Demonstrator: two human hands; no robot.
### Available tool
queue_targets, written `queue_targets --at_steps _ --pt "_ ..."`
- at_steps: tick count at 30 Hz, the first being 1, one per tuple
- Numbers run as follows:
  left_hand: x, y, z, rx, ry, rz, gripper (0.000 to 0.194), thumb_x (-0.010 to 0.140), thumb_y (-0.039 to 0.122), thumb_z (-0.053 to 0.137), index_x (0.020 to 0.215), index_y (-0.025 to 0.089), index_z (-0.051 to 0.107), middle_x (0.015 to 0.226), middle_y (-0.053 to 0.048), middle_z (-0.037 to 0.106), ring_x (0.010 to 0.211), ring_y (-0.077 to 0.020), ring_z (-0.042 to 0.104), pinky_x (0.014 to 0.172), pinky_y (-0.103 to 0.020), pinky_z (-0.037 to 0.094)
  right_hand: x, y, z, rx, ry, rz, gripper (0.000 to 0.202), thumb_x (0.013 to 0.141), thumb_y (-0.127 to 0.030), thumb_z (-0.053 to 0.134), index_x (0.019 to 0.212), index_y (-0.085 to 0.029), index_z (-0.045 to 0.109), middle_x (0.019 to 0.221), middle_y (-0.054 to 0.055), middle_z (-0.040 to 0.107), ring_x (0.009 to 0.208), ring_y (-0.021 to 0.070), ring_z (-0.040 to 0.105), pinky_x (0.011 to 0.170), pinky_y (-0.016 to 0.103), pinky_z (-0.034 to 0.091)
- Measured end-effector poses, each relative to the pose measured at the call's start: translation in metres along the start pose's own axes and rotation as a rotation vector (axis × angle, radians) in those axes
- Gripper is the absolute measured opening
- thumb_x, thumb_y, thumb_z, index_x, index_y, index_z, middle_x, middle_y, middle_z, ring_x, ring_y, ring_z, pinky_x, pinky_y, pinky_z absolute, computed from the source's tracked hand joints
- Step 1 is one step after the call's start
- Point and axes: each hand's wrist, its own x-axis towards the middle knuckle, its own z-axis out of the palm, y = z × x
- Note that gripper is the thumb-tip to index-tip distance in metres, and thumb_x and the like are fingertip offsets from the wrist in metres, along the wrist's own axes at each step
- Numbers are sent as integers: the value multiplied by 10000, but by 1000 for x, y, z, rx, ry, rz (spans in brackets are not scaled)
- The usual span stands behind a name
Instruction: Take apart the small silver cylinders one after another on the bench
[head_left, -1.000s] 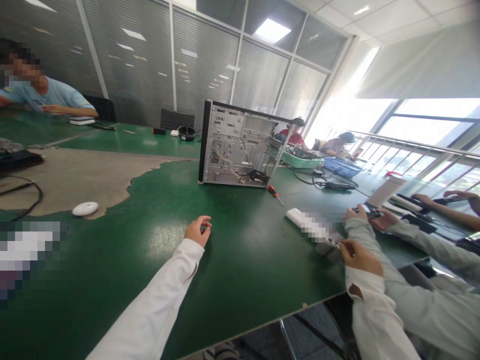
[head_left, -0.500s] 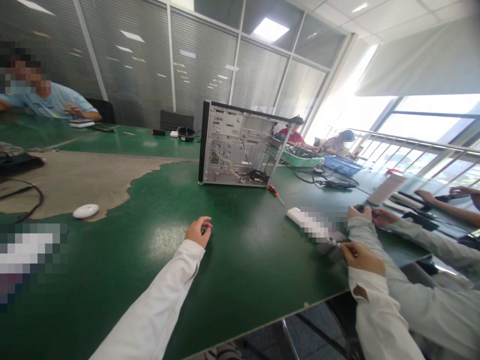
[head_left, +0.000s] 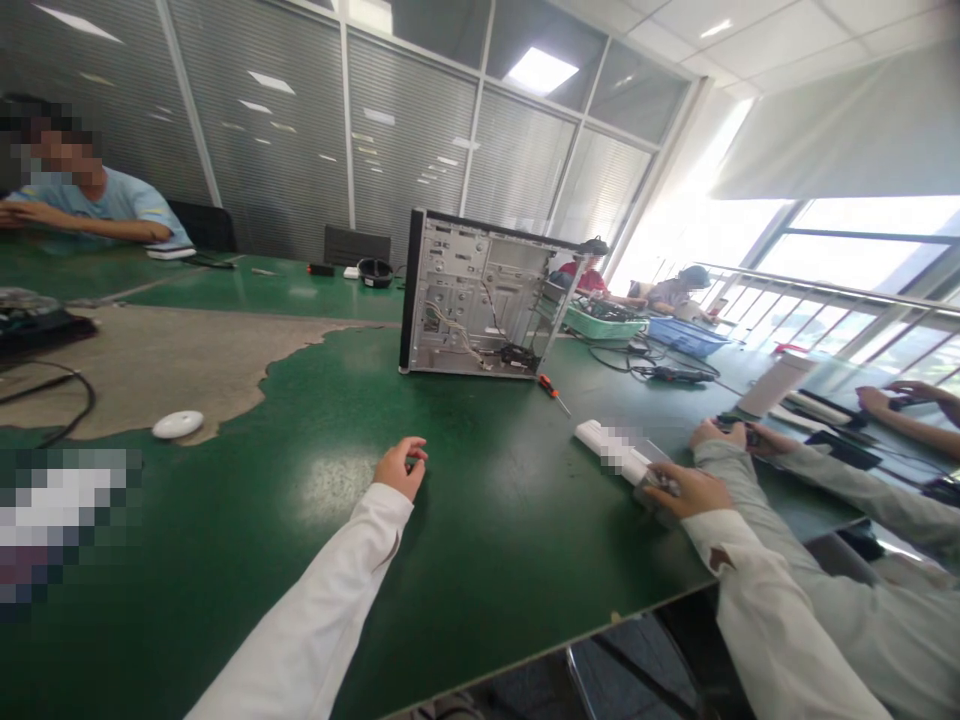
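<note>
My left hand rests on the green table, its fingers loosely bent, thumb apart from them, nothing held. Over at the right, my right hand has its fingers closed at a small grey object; the hand largely covers it, so its kind is unclear. A long white box, partly blurred out, lies just beyond that hand. Between and beyond my hands stands an open computer case, upright, with loose wires inside. Near its lower right corner lies an orange and black screwdriver.
A white oval object lies at left by a bare patch. Green and blue baskets stand at the back right, near black cables. A co-worker's hands are close beyond my right hand.
My right hand has moved forward and left, its fingers now over the small grey object. My left hand stays in place. The person at far left has lowered a hand.
</note>
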Motion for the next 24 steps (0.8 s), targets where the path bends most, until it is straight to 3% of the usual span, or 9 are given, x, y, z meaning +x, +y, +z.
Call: queue_targets --at_steps 2,5,12,15,19,24 --pt "0 0 1 -3 1 3 286 627 119 446 894 184 524 731 -3 629 683 -133 575 598 -240 459 7 -20 -14 74 117 -48 429 632 -486 483 951 -206 537 754 59 628 712 234 576 678 368 398" --pt "-1 0 1 -11 0 6 288 626 115 440 893 181 525 731 -5 627 691 -135 574 605 -245 457 19 -75 -34 284 222 -126 492 626 -465 505 1033 -193 460 788 54 618 769 226 567 709 354 392" --pt "-1 -1 -7 42 -44 10 365 583 56 420 918 174 507 802 -20 617 790 -154 553 710 -286 438 46 -253 -50 624 42 -423 575 607 -346 568 1113 -174 355 829 29 604 835 196 530 782 341 352" --pt "0 -3 -9 108 -17 36 403 543 44 445 924 162 504 861 -41 598 858 -180 521 779 -321 408 57 -309 -46 676 37 -452 605 586 -313 586 1127 -177 352 829 23 600 841 201 519 790 352 341" --pt "2 -8 -10 170 12 19 418 530 83 488 941 160 491 949 -62 562 916 -212 483 813 -359 383 66 -345 -28 733 44 -459 635 607 -293 571 1173 -160 317 846 46 592 849 207 511 785 363 349" --pt "4 -11 -10 199 3 -33 439 529 94 494 960 176 475 969 -58 550 938 -223 471 814 -369 378 57 -343 14 861 5 -471 808 588 -252 581 1264 -127 157 999 93 548 946 226 478 805 380 374"
